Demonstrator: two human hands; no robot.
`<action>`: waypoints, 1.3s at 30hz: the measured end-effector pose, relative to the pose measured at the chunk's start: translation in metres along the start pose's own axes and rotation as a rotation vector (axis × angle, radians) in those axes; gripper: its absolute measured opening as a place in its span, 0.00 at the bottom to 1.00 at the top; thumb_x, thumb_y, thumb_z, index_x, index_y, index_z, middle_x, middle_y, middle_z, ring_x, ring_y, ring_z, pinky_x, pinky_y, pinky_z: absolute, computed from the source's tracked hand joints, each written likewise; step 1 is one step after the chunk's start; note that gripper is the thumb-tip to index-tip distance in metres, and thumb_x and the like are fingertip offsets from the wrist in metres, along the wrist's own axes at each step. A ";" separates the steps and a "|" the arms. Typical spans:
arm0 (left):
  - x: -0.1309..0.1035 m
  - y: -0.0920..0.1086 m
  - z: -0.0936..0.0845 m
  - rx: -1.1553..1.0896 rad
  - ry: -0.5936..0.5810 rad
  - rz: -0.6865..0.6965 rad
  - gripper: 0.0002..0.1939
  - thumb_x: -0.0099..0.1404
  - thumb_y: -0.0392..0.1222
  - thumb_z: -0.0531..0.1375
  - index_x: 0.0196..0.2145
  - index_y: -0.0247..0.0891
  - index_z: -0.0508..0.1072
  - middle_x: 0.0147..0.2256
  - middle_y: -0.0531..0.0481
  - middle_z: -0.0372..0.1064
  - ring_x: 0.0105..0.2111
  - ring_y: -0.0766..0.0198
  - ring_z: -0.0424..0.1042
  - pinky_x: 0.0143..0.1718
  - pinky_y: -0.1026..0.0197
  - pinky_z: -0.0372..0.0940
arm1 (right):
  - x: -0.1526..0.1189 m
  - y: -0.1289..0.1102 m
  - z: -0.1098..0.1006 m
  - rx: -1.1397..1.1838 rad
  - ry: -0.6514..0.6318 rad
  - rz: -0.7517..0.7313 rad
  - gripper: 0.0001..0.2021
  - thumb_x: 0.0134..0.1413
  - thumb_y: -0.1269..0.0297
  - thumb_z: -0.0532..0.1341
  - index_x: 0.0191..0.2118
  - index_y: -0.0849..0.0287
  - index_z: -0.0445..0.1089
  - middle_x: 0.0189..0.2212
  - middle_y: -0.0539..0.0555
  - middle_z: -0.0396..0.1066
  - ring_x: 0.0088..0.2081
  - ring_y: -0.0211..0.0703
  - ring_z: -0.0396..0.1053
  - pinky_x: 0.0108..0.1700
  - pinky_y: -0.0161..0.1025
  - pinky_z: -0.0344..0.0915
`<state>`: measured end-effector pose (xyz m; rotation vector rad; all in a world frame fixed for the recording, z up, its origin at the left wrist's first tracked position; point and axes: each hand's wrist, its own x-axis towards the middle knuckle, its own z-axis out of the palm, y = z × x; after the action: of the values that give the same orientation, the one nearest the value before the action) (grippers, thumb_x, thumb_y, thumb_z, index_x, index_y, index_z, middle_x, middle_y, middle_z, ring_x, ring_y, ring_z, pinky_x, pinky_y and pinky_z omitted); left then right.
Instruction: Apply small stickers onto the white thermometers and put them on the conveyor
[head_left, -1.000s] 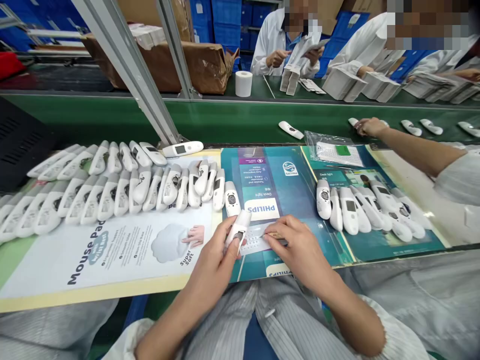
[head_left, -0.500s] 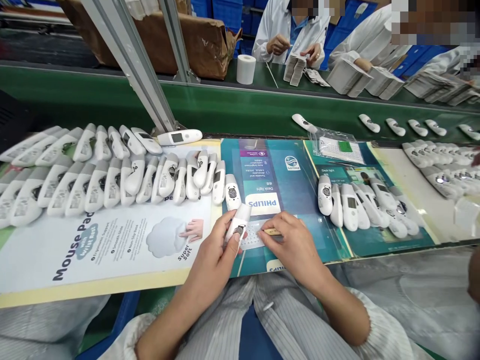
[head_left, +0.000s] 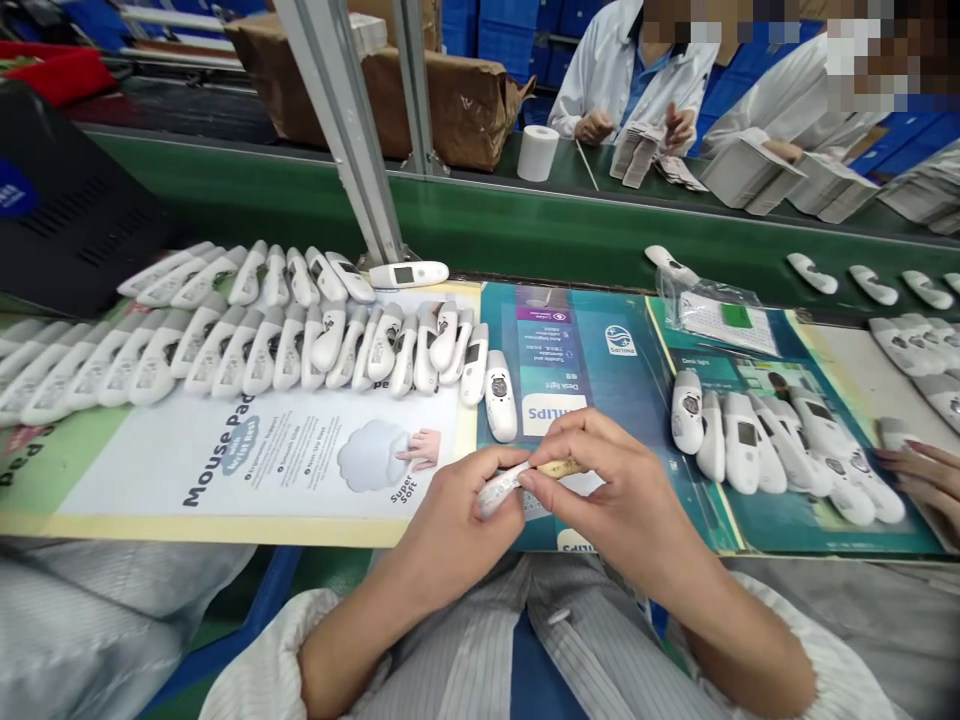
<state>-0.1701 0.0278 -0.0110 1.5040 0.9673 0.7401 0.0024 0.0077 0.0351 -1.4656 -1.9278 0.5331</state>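
My left hand (head_left: 461,525) is closed around a white handheld thermometer (head_left: 498,490), which lies tilted on its side, partly covered by the fingers. My right hand (head_left: 626,490) pinches a thin tan stick (head_left: 561,467), and its fingertips meet the end of the thermometer. Beneath both hands, a pale sheet with rows of small dots (head_left: 535,506) is mostly hidden. Just beyond them a thermometer with a dark animal-face print (head_left: 500,400) rests on the blue-green Philips board (head_left: 630,400).
Rows of thermometers (head_left: 247,350) cover the left side; a smaller group (head_left: 746,440) lies at right. A clear bag with a sheet (head_left: 724,315) sits behind that group. A metal post (head_left: 352,140) rises at the back. Another person's hand (head_left: 926,475) reaches in at right; co-workers handle paper stacks (head_left: 636,155) opposite.
The thermometer in my left hand has turned from upright to lying sideways. My right hand has moved in with the stick until its fingertips meet it. The view has shifted left.
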 end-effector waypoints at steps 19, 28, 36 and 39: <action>-0.006 0.006 -0.004 0.063 -0.031 0.029 0.19 0.62 0.34 0.53 0.49 0.37 0.74 0.41 0.51 0.77 0.37 0.60 0.74 0.36 0.61 0.64 | -0.002 0.001 -0.002 0.007 -0.045 0.003 0.02 0.59 0.68 0.66 0.36 0.53 0.76 0.32 0.51 0.71 0.36 0.41 0.71 0.26 0.31 0.62; -0.005 0.009 -0.005 0.081 -0.051 0.057 0.17 0.62 0.35 0.52 0.47 0.36 0.74 0.40 0.50 0.76 0.37 0.59 0.74 0.37 0.60 0.64 | -0.003 0.004 -0.001 -0.015 -0.048 0.005 0.03 0.58 0.68 0.66 0.37 0.53 0.77 0.34 0.52 0.71 0.37 0.42 0.72 0.26 0.31 0.63; -0.006 0.010 -0.006 0.054 -0.066 0.082 0.19 0.66 0.34 0.50 0.49 0.37 0.74 0.43 0.51 0.75 0.41 0.60 0.72 0.41 0.60 0.63 | -0.003 0.006 -0.001 -0.004 -0.058 0.003 0.02 0.59 0.67 0.66 0.36 0.54 0.77 0.34 0.53 0.72 0.37 0.43 0.72 0.27 0.33 0.63; -0.007 0.009 -0.007 0.042 -0.068 0.087 0.19 0.68 0.33 0.49 0.50 0.39 0.74 0.43 0.52 0.75 0.42 0.61 0.72 0.43 0.60 0.62 | -0.002 0.006 0.000 0.007 -0.059 0.006 0.03 0.59 0.68 0.65 0.37 0.53 0.77 0.33 0.53 0.72 0.38 0.43 0.72 0.27 0.33 0.62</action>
<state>-0.1776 0.0246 -0.0005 1.6059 0.8753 0.7294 0.0074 0.0076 0.0307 -1.4669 -1.9661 0.5915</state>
